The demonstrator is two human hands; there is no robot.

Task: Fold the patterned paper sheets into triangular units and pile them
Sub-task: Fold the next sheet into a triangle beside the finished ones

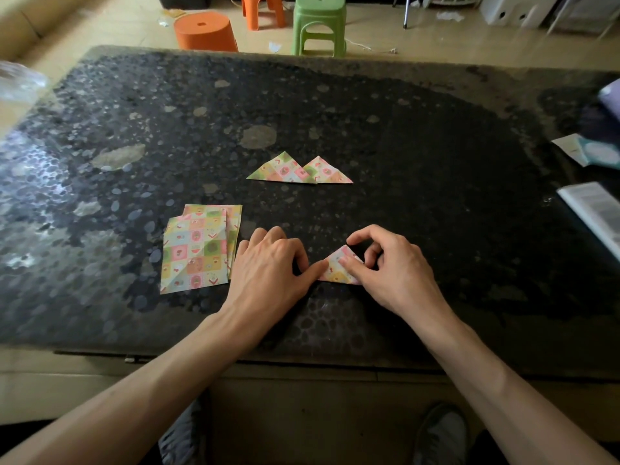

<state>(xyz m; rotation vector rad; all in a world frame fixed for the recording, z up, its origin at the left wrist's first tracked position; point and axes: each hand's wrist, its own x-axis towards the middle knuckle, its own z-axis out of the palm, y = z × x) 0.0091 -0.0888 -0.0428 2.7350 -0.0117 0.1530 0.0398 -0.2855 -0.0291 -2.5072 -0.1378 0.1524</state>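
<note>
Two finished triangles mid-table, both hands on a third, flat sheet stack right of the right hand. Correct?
No. Head view: the flat sheet stack lies left of the left hand, not right of the right hand. Rest holds: two finished triangles mid-table, both hands on a third triangle.
</note>
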